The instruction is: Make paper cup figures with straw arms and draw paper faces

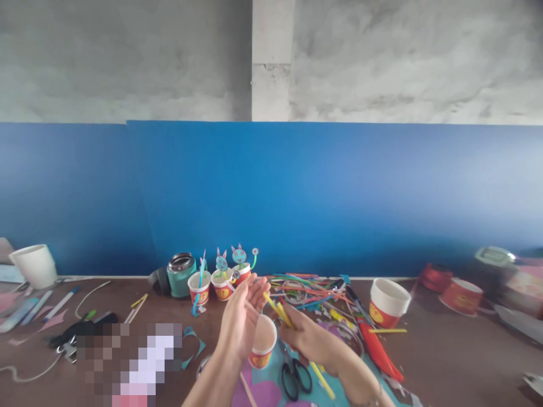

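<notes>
Fingers: right hand (311,337) grips yellow straw (283,314), lower centre; left hand (241,316) loosely uncurled. Straw likely light, bendy, crushable; pinch midway.

Craft workspace — scissors (295,368), paper cups (260,360)

From where I stand, the right hand (305,334) covers part of the yellow straws (285,317) it grips, so I can't count them; whether the left hand (245,312) touches their tip is unclear too. The left hand also hides the left side of the paper cup (263,336) below. A round object (202,366) is mostly lost behind the left forearm, and both forearms run out of sight at the near edge, as does the purple paper (265,391). Near left, a patch of the bench (343,390) is pixelated. Far right, a red cup (462,297) is blurred, and the pale object (533,385) near right is cut off.
</notes>
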`<state>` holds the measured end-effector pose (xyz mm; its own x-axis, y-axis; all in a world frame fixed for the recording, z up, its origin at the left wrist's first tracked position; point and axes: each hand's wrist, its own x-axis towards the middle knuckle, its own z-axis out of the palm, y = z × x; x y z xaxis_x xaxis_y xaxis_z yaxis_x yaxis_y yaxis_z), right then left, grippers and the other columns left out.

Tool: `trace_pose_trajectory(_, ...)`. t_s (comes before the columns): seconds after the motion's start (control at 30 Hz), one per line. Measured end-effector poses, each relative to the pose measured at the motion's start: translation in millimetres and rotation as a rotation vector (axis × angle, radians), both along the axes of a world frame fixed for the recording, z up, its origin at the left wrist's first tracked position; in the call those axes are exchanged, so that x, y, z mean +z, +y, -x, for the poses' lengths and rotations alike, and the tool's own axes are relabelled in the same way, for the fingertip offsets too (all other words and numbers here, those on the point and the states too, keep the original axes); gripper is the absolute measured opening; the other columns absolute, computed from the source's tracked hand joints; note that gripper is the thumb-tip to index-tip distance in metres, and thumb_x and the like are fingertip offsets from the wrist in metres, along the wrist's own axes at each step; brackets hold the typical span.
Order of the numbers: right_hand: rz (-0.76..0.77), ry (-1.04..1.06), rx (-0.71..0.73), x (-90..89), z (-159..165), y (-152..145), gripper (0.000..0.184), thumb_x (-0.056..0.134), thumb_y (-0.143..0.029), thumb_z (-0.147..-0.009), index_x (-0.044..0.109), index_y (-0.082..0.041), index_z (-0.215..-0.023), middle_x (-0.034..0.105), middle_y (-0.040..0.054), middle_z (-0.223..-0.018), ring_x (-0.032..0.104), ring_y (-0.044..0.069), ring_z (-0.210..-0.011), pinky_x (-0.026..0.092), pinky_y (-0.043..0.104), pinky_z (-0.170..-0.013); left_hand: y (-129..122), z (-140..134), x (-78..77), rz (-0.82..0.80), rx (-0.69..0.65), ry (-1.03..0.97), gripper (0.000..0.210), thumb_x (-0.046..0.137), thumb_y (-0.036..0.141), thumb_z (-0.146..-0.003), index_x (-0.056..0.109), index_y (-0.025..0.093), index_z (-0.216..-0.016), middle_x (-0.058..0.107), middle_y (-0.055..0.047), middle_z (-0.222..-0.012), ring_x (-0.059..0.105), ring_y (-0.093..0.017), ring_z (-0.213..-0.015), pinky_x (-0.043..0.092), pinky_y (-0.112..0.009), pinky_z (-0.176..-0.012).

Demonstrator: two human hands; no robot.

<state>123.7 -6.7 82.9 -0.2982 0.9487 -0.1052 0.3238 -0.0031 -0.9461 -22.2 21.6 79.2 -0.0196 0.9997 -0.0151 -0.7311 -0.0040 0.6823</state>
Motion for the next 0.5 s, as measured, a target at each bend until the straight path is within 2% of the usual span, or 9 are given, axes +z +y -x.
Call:
trace_pose_trajectory(0.07, 0.134, 0.162, -0.036, 8.0, -6, -3, 0.019, 0.051, -0.032, -0.076, 0.055, -0.022, -0.092, 0.037, -0.0083, -0.057, 0.029, 0.007, -0.045, 0.018, 0.018, -0.039, 1, 4, 2.6, 0.035, 0.032, 0.083, 0.032, 0.066, 0.029, -0.075, 0.060, 0.013, -0.103, 0.068, -0.006, -0.085, 0.054, -0.006, -0.053, 0.037, -0.014, -0.042)
trace_pose_trajectory(0.13, 0.156, 0.294, -0.090, 11.7, -9, -4, 0.024, 0.052, -0.041, -0.076, 0.056, -0.021, -0.089, 0.040, -0.0068, -0.061, 0.031, 0.007, -0.049, 0.019, 0.017, -0.041, -1, 1, 3.6, 0.090, 0.001, 0.200, 0.037, 0.068, 0.035, -0.074, 0.060, 0.014, -0.104, 0.065, -0.002, -0.078, 0.042, -0.002, -0.043, 0.023, -0.013, -0.034)
trace_pose_trajectory(0.17, 0.139, 0.331, -0.109, 11.5, -10, -5, 0.027, 0.053, -0.044, -0.075, 0.056, -0.020, -0.087, 0.042, -0.0057, -0.064, 0.033, 0.007, -0.050, 0.020, 0.017, -0.042, -4, -2, 3.0, 0.113, -0.039, 0.245, 0.042, 0.069, 0.039, -0.073, 0.059, 0.015, -0.106, 0.064, -0.002, -0.081, 0.041, -0.002, -0.043, 0.023, -0.012, -0.035)
trace_pose_trajectory(0.27, 0.064, 0.310, -0.135, 5.3, -5, -6, 0.031, 0.052, -0.049, -0.077, 0.059, -0.019, -0.081, 0.045, -0.0037, -0.064, 0.035, 0.008, -0.051, 0.023, 0.019, -0.043, -11, -17, -3.4, 0.088, -0.160, 0.314, 0.056, 0.064, 0.054, -0.073, 0.055, 0.021, -0.118, 0.065, -0.005, -0.099, 0.057, -0.007, -0.061, 0.041, -0.015, -0.050)
trace_pose_trajectory(0.33, -0.060, 0.248, -0.146, -0.6, 2, -7, 0.031, 0.050, -0.048, -0.080, 0.059, -0.019, -0.075, 0.047, -0.0028, -0.062, 0.037, 0.010, -0.053, 0.028, 0.021, -0.046, -15, -25, -10.3, 0.066, -0.216, 0.364, 0.064, 0.062, 0.058, -0.073, 0.053, 0.021, -0.124, 0.064, -0.008, -0.109, 0.064, -0.016, -0.081, 0.048, -0.022, -0.063)
trace_pose_trajectory(0.4, -0.194, 0.173, -0.113, -4.8, 8, -7, 0.032, 0.048, -0.044, -0.083, 0.057, -0.018, -0.068, 0.048, -0.0021, -0.060, 0.039, 0.011, -0.055, 0.031, 0.022, -0.049, -18, -30, -16.9, 0.059, -0.187, 0.433, 0.061, 0.062, 0.056, -0.073, 0.056, 0.020, -0.122, 0.063, -0.011, -0.116, 0.062, -0.024, -0.101, 0.049, -0.028, -0.078)
trace_pose_trajectory(0.5, -0.281, 0.091, -0.059, -6.2, 14, -8, 0.031, 0.044, -0.038, -0.087, 0.055, -0.017, -0.067, 0.045, -0.0032, -0.057, 0.035, 0.010, -0.052, 0.029, 0.023, -0.048, -20, -32, -22.9, 0.009, -0.090, 0.528, 0.050, 0.060, 0.054, -0.076, 0.066, 0.018, -0.111, 0.067, -0.011, -0.113, 0.058, -0.028, -0.111, 0.046, -0.033, -0.091)
